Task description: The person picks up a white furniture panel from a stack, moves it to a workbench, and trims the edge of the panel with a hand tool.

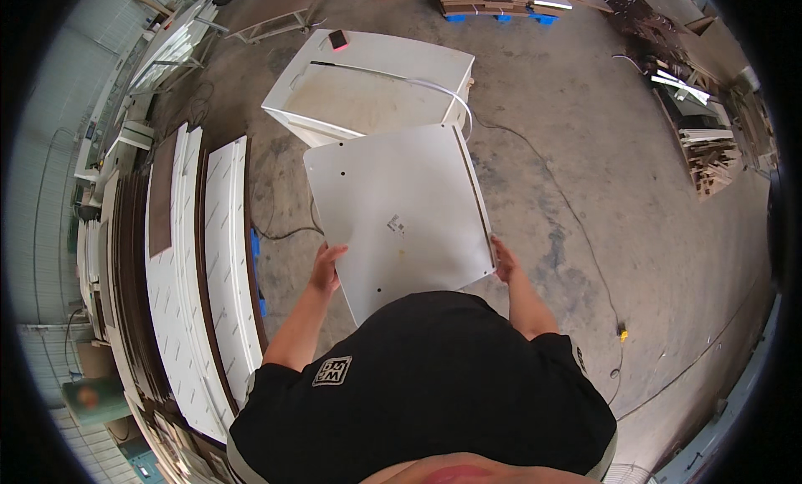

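Left hand (327,267) and right hand (505,261) grasp a white board (409,208).
Gripped at opposite edges, it is between the black shirt (434,375) and white bench (376,96). This seems a carrying step; the next move likely calls for even, two-handed support.

The person is wearing a black shirt (434,375), its short sleeves ending around the elbows. A square patch (332,371) with rounded corners is sitting on the left, showing blocky pale-and-black characters inside a pale border. A smaller pale marking (580,359) is showing on the right sleeve (561,348), partly turned away. Light grey trim (242,452) is edging the near left side. Both the left hand (328,268) and right hand (505,261) are showing bare.
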Tool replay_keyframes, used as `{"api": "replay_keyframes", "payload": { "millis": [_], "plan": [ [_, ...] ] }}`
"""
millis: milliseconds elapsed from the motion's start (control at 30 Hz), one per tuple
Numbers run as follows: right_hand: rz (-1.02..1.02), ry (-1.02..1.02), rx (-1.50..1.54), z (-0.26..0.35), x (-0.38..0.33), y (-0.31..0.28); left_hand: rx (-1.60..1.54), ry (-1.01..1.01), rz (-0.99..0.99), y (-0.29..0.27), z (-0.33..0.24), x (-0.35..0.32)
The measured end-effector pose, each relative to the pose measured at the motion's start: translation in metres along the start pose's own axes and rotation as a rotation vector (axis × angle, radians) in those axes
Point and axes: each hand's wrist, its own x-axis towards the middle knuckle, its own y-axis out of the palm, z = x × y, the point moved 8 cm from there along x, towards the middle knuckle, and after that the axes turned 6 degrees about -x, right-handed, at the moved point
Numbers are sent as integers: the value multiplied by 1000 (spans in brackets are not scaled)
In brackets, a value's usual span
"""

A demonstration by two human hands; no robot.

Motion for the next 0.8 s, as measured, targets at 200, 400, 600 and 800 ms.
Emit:
{"api": "replay_keyframes", "payload": {
  "millis": [200, 400, 600, 800],
  "plan": [
    [-309, -45, 444, 113, 106, 26, -164, -41, -23, -47, -41, 177],
    [-337, -291, 793, 285, 140, 86, -384, -88, -41, 10, -77, 314],
    [-90, -330, 372, 353, 112, 147, -599, -196, -170, 0, -34, 436],
    [-313, -125, -155, 168, 91, 56, -386, -359, -170, -4, 14, 481]
  ]
}}
